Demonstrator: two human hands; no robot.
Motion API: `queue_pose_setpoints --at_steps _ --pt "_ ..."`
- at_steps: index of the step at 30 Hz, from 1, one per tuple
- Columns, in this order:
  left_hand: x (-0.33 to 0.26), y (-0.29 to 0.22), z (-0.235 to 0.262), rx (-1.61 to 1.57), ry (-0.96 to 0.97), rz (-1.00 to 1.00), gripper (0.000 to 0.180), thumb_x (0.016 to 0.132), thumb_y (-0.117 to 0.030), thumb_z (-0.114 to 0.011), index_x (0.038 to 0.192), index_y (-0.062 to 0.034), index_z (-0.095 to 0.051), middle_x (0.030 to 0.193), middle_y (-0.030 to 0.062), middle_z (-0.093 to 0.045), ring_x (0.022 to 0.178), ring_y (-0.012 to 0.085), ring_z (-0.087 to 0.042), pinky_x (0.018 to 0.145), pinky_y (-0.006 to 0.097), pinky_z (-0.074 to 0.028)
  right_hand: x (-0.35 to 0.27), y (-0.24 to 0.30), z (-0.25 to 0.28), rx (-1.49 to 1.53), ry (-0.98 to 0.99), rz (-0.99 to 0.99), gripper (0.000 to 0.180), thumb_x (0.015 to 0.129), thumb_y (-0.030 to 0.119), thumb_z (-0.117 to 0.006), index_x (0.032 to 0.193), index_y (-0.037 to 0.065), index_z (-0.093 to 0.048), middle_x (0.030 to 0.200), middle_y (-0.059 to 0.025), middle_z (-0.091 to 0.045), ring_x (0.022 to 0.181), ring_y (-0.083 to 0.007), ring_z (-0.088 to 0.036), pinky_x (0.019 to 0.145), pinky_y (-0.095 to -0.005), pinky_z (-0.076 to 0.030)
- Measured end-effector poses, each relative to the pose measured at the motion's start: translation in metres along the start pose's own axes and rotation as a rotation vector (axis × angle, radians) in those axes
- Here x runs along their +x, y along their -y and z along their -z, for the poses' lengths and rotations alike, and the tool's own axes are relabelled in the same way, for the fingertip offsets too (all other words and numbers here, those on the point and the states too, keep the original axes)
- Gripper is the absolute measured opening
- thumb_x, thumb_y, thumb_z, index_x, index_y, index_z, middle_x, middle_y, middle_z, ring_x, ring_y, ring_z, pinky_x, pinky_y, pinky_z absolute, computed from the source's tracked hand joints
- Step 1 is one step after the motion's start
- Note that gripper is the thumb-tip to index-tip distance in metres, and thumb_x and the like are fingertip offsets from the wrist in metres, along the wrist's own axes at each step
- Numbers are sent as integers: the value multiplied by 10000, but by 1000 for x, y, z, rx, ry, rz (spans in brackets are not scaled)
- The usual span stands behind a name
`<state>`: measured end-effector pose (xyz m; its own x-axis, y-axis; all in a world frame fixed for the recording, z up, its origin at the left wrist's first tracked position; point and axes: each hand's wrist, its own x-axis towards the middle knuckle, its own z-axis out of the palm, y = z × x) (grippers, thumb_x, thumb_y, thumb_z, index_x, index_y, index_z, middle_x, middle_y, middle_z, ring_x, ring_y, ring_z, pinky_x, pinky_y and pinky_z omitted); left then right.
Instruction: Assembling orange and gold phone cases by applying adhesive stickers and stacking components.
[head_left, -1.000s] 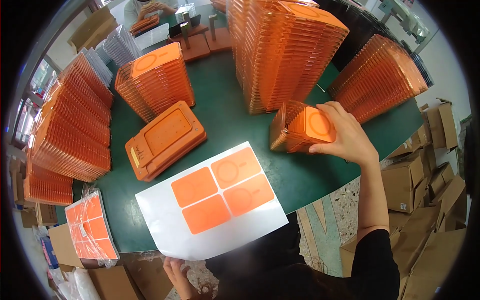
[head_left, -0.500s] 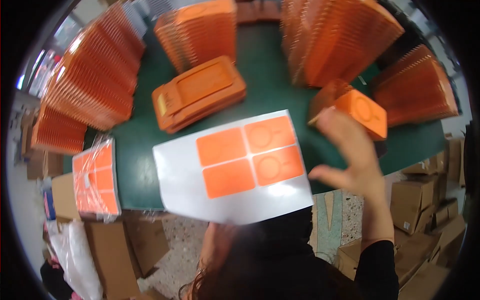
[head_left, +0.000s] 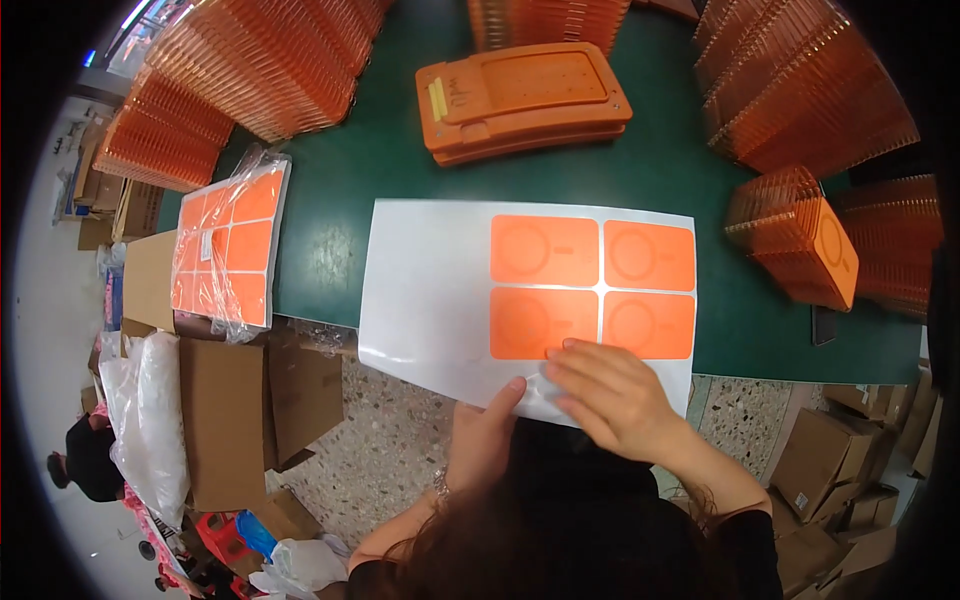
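Left hand (head_left: 487,430) grips the near edge of a white sticker sheet (head_left: 430,280), thumb on top; right hand (head_left: 622,402), fingers extended, lies over its orange stickers' (head_left: 545,250) near side. The sheet overhangs the green table (head_left: 325,240), nearer than an orange jig (head_left: 545,85).

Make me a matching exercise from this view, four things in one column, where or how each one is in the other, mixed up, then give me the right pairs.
Column one
1. Right hand
2. Orange moulded block
3. Left hand
4. Sticker pack

Column two
A. Under clear film, left of the white sheet
B. Fingertips at the near edge of the sheet's lower-left sticker
C. Lying on the green table beyond the sheet
D. Thumb over the sheet's near edge

Pairs: 1-B, 2-C, 3-D, 4-A
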<state>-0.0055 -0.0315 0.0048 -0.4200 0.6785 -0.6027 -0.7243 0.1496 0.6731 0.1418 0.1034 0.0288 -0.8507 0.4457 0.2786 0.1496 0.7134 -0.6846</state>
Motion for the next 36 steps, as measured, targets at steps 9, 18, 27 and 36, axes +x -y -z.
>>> queue_pose_setpoints --at_steps 9,18,27,36 --pt "4 -7 -10 221 -29 -261 259 971 -105 -688 1191 23 -637 1126 52 -675 1001 123 -609 872 283 -496 50 3 -6 -37 -83 21 233 789 27 -774 1012 -25 -730 1092 -132 -702 926 -296 -680 731 -357 -576" --pt "9 -18 -12 310 -10 -246 193 978 -120 -686 1108 21 -681 1047 39 -697 935 109 -621 813 266 -503 56 -1 -15 -76 -115 13 227 769 12 -770 987 -31 -721 1030 -138 -716 853 -281 -695 685 -342 -581" --pt "14 -19 -12 110 -172 -180 237 1037 -162 -599 1205 -3 -651 1154 55 -692 997 117 -640 862 280 -510 67 5 -24 -46 -190 -32 188 779 16 -774 956 -26 -728 1024 -135 -729 847 -273 -703 662 -332 -575" --pt "9 -13 -8 176 -130 -244 219 1024 -134 -614 1182 8 -670 1153 65 -702 1016 124 -644 884 288 -509 64 10 -28 85 -264 -141 148 833 4 -731 975 -34 -721 991 -139 -736 767 -205 -702 652 -301 -558"
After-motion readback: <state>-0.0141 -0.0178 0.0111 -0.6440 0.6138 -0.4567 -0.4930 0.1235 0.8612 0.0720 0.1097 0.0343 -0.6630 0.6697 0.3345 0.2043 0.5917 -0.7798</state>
